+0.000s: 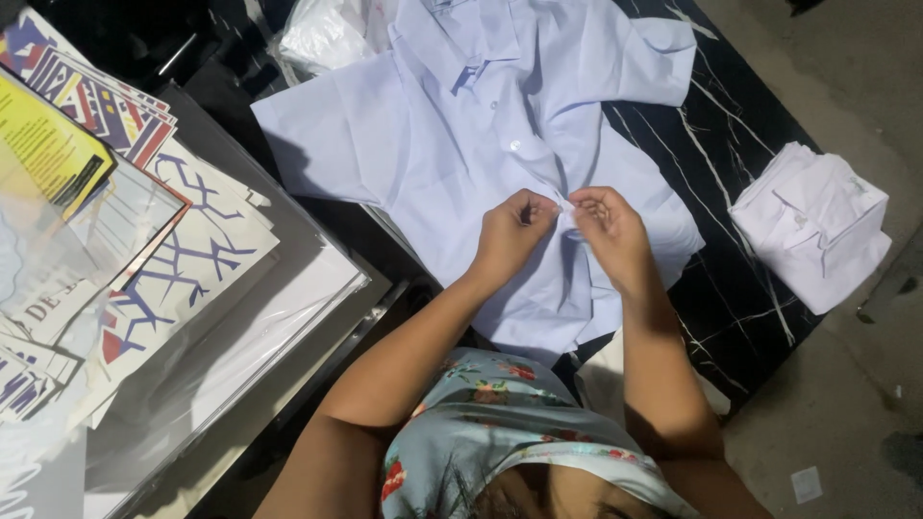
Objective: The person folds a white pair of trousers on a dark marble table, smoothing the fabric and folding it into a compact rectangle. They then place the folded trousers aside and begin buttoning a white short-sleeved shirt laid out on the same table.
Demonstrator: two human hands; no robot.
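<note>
A pale blue short-sleeved shirt lies spread front-up on a black marble-patterned table, collar at the far side. My left hand and my right hand meet over the shirt's front placket, low on the chest. Both pinch the fabric at the button line, fingertips almost touching each other. One white button shows higher up the placket.
A folded white shirt sits at the table's right corner. Clear plastic bags lie at the far edge. To the left, a stack of printed cardboard sheets and clear sleeves covers a grey surface. Concrete floor lies to the right.
</note>
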